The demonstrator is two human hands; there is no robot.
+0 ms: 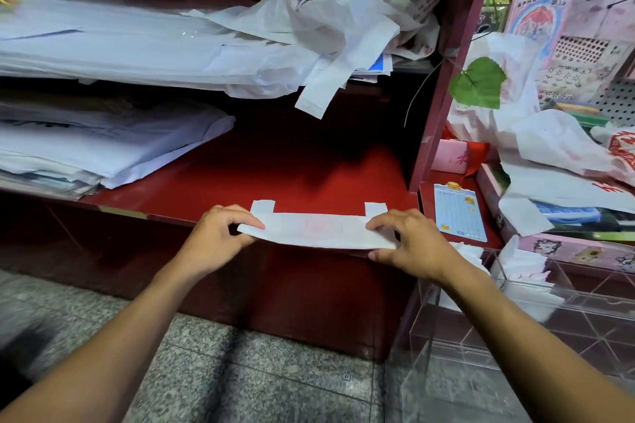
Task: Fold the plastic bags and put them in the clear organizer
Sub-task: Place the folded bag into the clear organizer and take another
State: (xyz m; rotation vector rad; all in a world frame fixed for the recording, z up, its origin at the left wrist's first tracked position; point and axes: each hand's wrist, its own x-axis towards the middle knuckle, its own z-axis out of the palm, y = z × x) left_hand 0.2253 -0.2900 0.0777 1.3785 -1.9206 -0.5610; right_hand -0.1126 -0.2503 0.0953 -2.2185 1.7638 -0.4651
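Observation:
A white plastic bag (pixel 319 230) with a faint red print lies folded into a long strip at the front edge of the red shelf (pixel 275 178). Its two handle tabs stick out toward the back. My left hand (pixel 220 233) pinches the strip's left end. My right hand (pixel 402 240) pinches its right end, thumb under the near edge. The clear organizer (pixel 515 323) stands on the floor at the lower right, with several folded white bags (pixel 522 268) in its back compartments. A heap of loose white bags (pixel 326 34) sits on the shelf above.
Flat stacks of large white bags (pixel 103 144) fill the left of both shelves. A dark red post (pixel 443 79) divides off the right rack, which holds more loose bags (pixel 556 148), a green leaf (pixel 479 82), a blue card (pixel 458 213) and pink boxes. Grey speckled floor lies below.

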